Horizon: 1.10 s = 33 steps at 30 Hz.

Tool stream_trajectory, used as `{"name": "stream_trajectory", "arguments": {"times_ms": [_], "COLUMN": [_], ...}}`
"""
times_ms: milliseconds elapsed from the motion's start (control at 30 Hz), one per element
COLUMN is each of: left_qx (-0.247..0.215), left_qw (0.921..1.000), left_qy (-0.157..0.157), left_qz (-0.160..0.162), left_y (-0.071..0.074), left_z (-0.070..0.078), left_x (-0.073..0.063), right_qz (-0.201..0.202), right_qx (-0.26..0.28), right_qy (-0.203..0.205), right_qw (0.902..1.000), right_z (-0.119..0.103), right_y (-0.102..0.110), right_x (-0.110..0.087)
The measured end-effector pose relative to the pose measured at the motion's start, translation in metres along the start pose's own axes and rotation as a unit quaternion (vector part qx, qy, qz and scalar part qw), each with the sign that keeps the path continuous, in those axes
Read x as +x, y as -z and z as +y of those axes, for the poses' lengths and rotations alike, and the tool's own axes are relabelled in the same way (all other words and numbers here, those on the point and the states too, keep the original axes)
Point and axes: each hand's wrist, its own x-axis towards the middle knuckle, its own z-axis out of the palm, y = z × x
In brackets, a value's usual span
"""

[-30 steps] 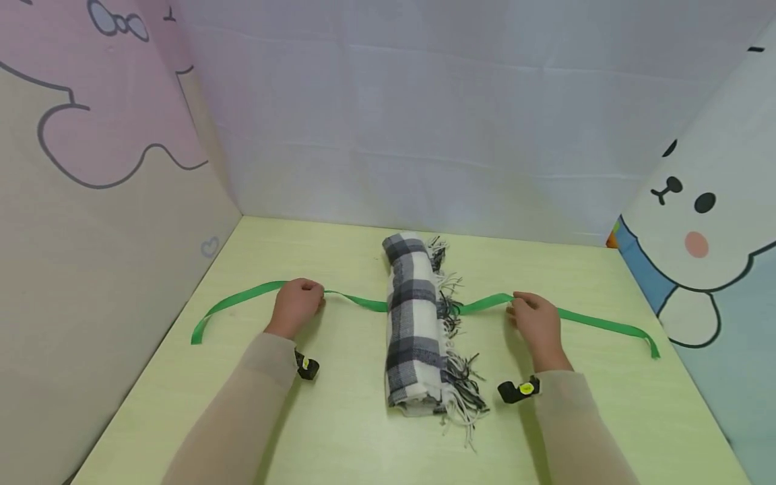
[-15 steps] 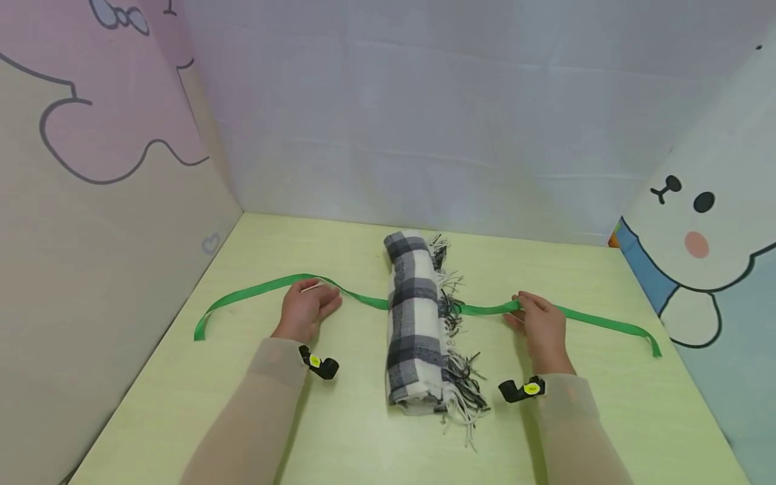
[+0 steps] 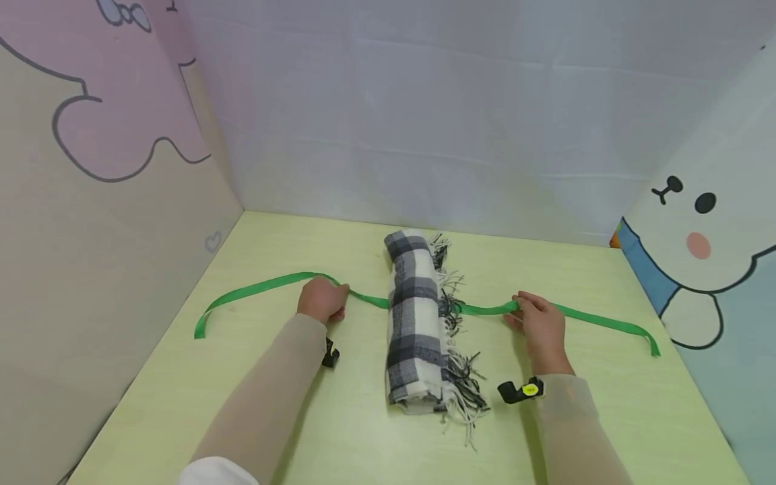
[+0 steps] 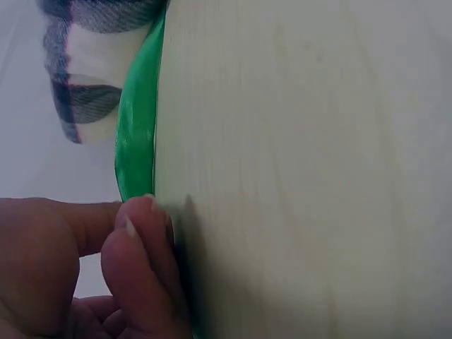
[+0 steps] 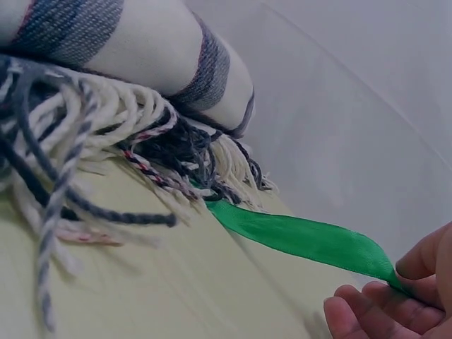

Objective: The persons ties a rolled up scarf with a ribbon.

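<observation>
A folded plaid scarf [image 3: 414,323] in white, grey and black lies lengthwise mid-table, its fringe [image 3: 463,384] along the right side. Beneath it runs a green ribbon [image 3: 261,288], emerging on both sides; the middle stretch is hidden by the scarf. Left of the scarf, my left hand [image 3: 322,298] pinches the ribbon between thumb and fingers, also seen in the left wrist view with the ribbon [image 4: 138,127] leading up to the scarf. On the other side, my right hand [image 3: 539,330] pinches the ribbon [image 5: 311,240] between thumb and index finger, close over the table.
The pale yellow table [image 3: 358,444] meets a white curtain-like backdrop [image 3: 424,121] at the back. Printed panels stand at both sides, a pink cartoon [image 3: 139,114] on the left and a white animal face [image 3: 727,229] on the right. Small black cameras [image 3: 520,391] sit on the wrists.
My left hand has slid rightward along the ribbon toward the scarf, loosening its fingers midway and pinching again. The right hand has barely moved, and the scarf stays in place.
</observation>
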Motion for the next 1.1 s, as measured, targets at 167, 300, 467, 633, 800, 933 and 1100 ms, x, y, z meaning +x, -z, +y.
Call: {"name": "stream_trajectory", "arguments": {"times_ms": [167, 300, 467, 633, 800, 933, 1100], "left_qx": [0.083, 0.141, 0.108, 0.052, -0.008, -0.138, -0.410], "left_qw": [0.9964, 0.9890, 0.9921, 0.9979, 0.9984, 0.9877, 0.9111], "left_qy": [0.013, 0.008, 0.016, 0.006, -0.025, -0.037, -0.013], "left_qz": [0.008, 0.044, 0.060, 0.037, 0.050, 0.063, 0.037], "left_y": [0.004, 0.004, 0.004, 0.002, -0.002, -0.004, -0.007], "left_z": [0.011, 0.017, 0.020, 0.020, 0.015, 0.015, 0.015], "left_x": [0.009, 0.015, 0.023, 0.022, 0.015, 0.010, 0.002], "right_qz": [-0.006, -0.008, -0.008, -0.002, -0.013, -0.002, 0.038], "right_qx": [0.000, 0.000, -0.005, -0.012, 0.055, 0.174, 0.278], "right_qy": [-0.003, -0.006, -0.004, -0.003, -0.014, -0.041, -0.076], "right_qw": [1.0000, 1.0000, 0.9999, 0.9999, 0.9983, 0.9838, 0.9568], "right_z": [0.001, 0.001, 0.003, 0.005, 0.005, 0.000, -0.003], "right_y": [0.000, -0.001, -0.001, -0.001, 0.001, 0.005, 0.006], "right_x": [0.001, 0.001, 0.001, 0.001, -0.002, -0.005, -0.001]}}
